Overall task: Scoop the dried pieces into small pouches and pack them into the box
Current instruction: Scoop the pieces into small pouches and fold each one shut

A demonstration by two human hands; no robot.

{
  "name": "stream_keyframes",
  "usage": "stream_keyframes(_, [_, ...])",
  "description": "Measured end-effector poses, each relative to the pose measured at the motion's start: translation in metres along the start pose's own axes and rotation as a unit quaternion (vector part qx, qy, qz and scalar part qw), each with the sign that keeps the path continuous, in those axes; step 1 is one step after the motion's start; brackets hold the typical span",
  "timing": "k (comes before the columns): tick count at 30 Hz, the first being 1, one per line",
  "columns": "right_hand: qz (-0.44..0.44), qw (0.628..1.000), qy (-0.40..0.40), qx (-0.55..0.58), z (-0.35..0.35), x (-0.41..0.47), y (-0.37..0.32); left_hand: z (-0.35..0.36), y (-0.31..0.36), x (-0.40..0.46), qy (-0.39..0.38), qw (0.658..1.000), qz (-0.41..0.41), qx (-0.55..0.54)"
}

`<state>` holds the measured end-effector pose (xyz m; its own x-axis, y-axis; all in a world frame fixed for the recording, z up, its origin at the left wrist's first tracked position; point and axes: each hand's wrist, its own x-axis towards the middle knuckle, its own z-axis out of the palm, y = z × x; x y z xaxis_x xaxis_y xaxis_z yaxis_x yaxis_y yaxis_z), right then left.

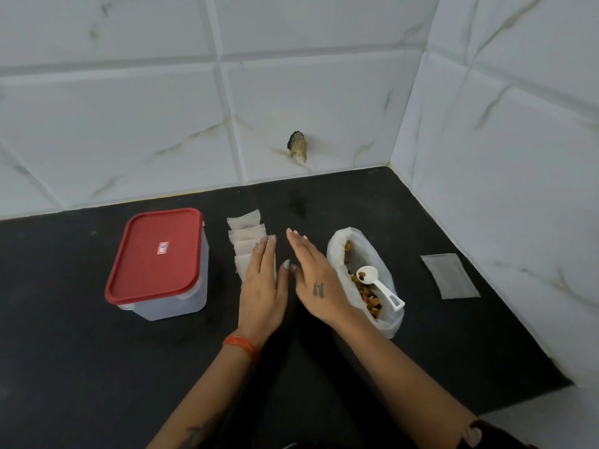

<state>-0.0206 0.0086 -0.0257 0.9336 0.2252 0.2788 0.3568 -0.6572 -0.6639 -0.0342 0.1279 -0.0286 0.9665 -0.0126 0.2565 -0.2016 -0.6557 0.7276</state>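
1. Both hands are out flat over the black desk (324, 367), fingers straight, gripping nothing. The left hand (262, 296) lies on the near end of a row of small pouches (246, 234); the right hand (316, 280) hovers or rests just beside it, thumbs nearly meeting. I cannot tell whether the right palm touches the surface.

2. Progress check: the pouches in that row overlap like fallen dominoes, just right of the box (158, 264). They look faintly tinted inside, so my read is that they are filled, though the contents are too dim to confirm.

3. Nothing seems packed yet. The box sits at the left with its red lid (152, 254) fully on, and through the clear wall below I can make out nothing inside.

4. The dried pieces (366, 293) are over on the right, in an open white plastic bag (343, 251) lying on the desk, brown and orange bits showing along its mouth.

5. The white scoop (377, 285) rests in that bag, bowl up, a couple of pieces sitting in it, handle poking toward the bag's near edge.

6. One more flat pouch (449, 275) lies alone, well apart at the far right, and looks empty.

7. What is left, by my judgement: possibly that last pouch to fill, then lid off, then the whole row into the box. Scooping looks mostly done; packing has not started.
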Motion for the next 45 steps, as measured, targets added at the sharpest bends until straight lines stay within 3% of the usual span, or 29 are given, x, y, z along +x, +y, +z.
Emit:
stream_keyframes(6, [0.050,0.990,0.131,0.027,-0.070,-0.014,0.025,0.031,0.064,0.010,0.012,0.992,0.019,-0.125])
stream_keyframes(14, [0.206,0.949,0.237,0.022,-0.127,-0.062,0.096,0.108,0.122,0.003,-0.059,0.974,0.010,-0.219])
stream_keyframes(19, [0.298,0.934,0.191,-0.056,-0.132,-0.089,0.144,0.159,0.137,-0.002,-0.211,0.946,-0.079,-0.232])
stream_keyframes(26, [0.365,0.919,0.061,-0.134,-0.134,-0.101,0.165,0.197,0.153,0.006,-0.272,0.906,-0.179,-0.272])
stream_keyframes(29, [0.360,0.923,0.068,-0.117,-0.136,-0.100,0.163,0.200,0.155,0.009,-0.277,0.886,-0.225,-0.295])
stream_keyframes(33, [0.343,0.925,0.153,-0.054,-0.138,-0.096,0.155,0.193,0.156,0.009,-0.261,0.872,-0.241,-0.338])
stream_keyframes(39, [0.284,0.915,0.285,0.015,-0.143,-0.078,0.124,0.159,0.153,0.007,-0.194,0.901,-0.184,-0.343])
stream_keyframes(45, [0.230,0.911,0.314,0.137,-0.132,-0.057,0.073,0.102,0.147,0.007,-0.091,0.931,-0.142,-0.324])
